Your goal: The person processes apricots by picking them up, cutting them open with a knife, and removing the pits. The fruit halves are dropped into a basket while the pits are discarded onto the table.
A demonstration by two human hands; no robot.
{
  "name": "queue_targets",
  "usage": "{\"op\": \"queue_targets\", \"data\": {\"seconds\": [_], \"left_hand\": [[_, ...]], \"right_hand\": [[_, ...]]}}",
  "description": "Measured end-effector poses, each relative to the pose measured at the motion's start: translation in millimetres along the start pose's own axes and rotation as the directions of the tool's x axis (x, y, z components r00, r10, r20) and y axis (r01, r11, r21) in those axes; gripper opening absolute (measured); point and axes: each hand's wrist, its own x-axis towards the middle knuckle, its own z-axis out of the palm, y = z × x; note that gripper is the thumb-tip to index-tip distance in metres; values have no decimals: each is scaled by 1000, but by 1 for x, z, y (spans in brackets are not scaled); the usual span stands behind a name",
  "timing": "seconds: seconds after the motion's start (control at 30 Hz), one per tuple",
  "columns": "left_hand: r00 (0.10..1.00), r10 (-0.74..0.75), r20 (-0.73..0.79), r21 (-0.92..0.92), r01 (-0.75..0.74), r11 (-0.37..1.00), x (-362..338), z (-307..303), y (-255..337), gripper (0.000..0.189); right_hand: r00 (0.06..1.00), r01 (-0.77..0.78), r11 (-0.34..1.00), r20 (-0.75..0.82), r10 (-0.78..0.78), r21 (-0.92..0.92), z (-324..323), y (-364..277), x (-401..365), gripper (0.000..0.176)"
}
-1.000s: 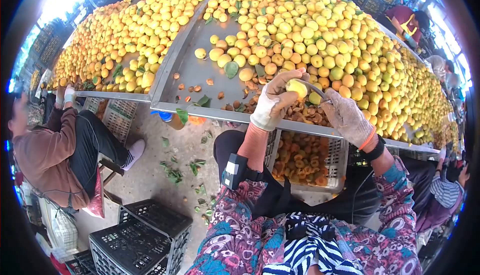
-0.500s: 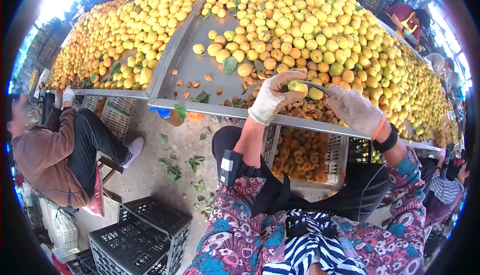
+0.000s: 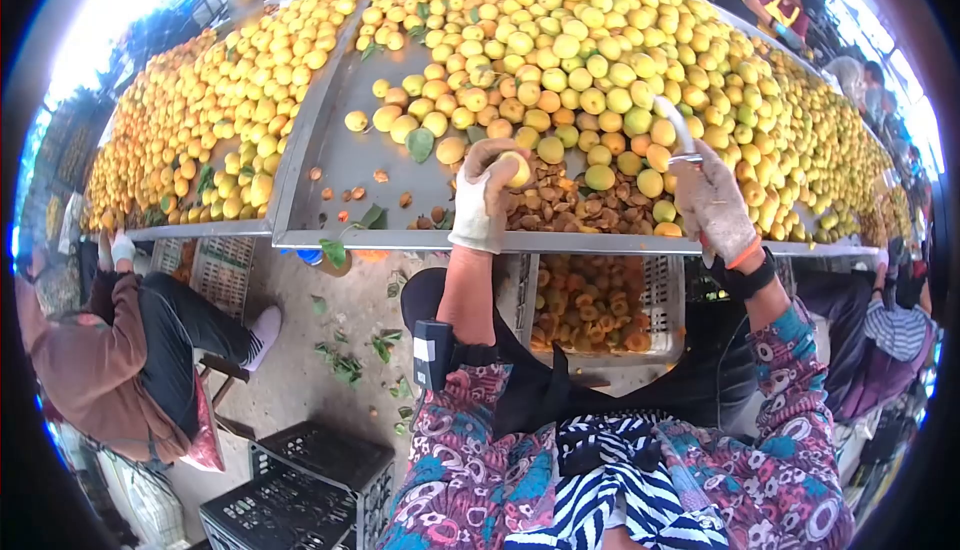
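Observation:
A yellow fruit (image 3: pixel 516 169) is held in the curled fingers of my left hand (image 3: pixel 482 195), which wears a white glove with bare fingertips. My right hand (image 3: pixel 712 200), in a dirty pale glove, is closed around a knife (image 3: pixel 678 130) whose blade points up and to the left. The hands are well apart above the near edge of the metal table (image 3: pixel 410 239). Between them lies a heap of brown pits (image 3: pixel 570 203). Many yellow and orange fruits (image 3: pixel 570 50) are piled beyond.
Below the table edge, a crate (image 3: pixel 662 300) holds halved orange fruit (image 3: pixel 585 305). Black crates (image 3: pixel 290 490) stand on the floor at lower left, near scattered leaves (image 3: pixel 345 365). A seated person (image 3: pixel 110 370) is at the left; other people are around the table.
The hands have separated. The knife, earlier against the fruit, is now away from it, raised at the right. My left hand has moved left with a fruit. The view has shifted slightly.

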Motion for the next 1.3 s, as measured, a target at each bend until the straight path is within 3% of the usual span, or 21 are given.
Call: {"op": "queue_targets", "data": {"seconds": [0.03, 0.1, 0.13, 0.23, 0.27, 0.33, 0.5, 0.53, 0.63, 0.67, 0.77, 0.83, 0.93, 1.07, 1.1, 1.17, 1.2, 1.23, 1.27, 1.3], "left_hand": [[998, -55, -14, 46, 55, 997, 1, -3, -3, 26], [986, -158, -50, 144, 164, 976, 3, -7, -12, 24], [999, -7, -39, 239, 16, 971, 4, 3, -19, 22], [1000, -17, 2, 368, 15, 930, 12, 7, -49, 17], [994, 68, 87, 468, -101, 878, 15, 7, -62, 13], [998, 13, 60, 514, -42, 857, 14, 22, -73, 18], [996, -87, -36, 715, 87, 694, 17, 49, -102, 34], [986, 107, 128, 875, -163, 456, 21, 49, -111, 39], [1000, -8, -24, 785, 24, 619, 28, 56, -138, 45], [1000, -23, -18, 806, 28, 591, 35, 48, -152, 48], [999, -14, -32, 922, 35, 387, 37, 63, -150, 49], [998, -46, -36, 975, 45, 219, 38, 73, -147, 49], [996, -75, -54, 998, 51, -49, 38, 100, -141, 55], [990, -38, -139, 979, 132, -158, 36, 101, -146, 53], [990, -51, -130, 987, 125, -98, 38, 91, -147, 48], [996, -64, -64, 896, 86, 435, 34, 65, -146, 41], [984, -122, -131, 564, 175, 807, 28, 62, -147, 38], [970, -218, -105, 311, 240, 920, 6, 102, -111, 33], [984, -180, 9, 443, 157, 883, -6, 108, -95, 31], [983, -95, 157, 630, -25, 776, -15, 116, -85, 31]], "right_hand": [[997, 5, 996, -75, 2, 92, -5, 2, -7, 29], [998, 13, 970, -56, 1, 244, -29, 28, -9, 26], [996, 8, 956, -85, 18, 292, -36, 45, -13, 24], [984, 6, 923, -164, 62, 386, -37, 63, -25, 16], [984, -11, 905, -158, 87, 425, -35, 60, -30, 16], [988, -5, 876, -134, 79, 482, -40, 63, -30, 16], [998, -10, 843, -50, 43, 538, -40, 83, -25, 18], [999, 28, 882, 0, -32, 471, -39, 83, -31, 16], [975, -45, 935, 221, -36, 351, -41, 96, -37, 12], [970, -53, 943, 242, -29, 328, -42, 98, -38, 10], [968, 0, 958, 239, -71, 285, -53, 106, -33, 10], [972, -36, 892, 225, -75, 451, -66, 101, -29, 11], [987, -36, 828, 148, -57, 559, -76, 92, -24, 10], [985, -90, 790, 169, -17, 607, -81, 97, -33, 11], [984, -98, 785, 179, -17, 612, -80, 103, -37, 12], [990, -103, 758, 142, 13, 644, -80, 105, -43, 14], [992, -108, 739, 124, 34, 665, -82, 107, -45, 14], [992, -119, 718, 109, 61, 686, -84, 109, -49, 15], [995, -96, 694, 47, 90, 713, -81, 121, -47, 17], [991, -113, 663, 36, 130, 740, -80, 118, -50, 19]]}}
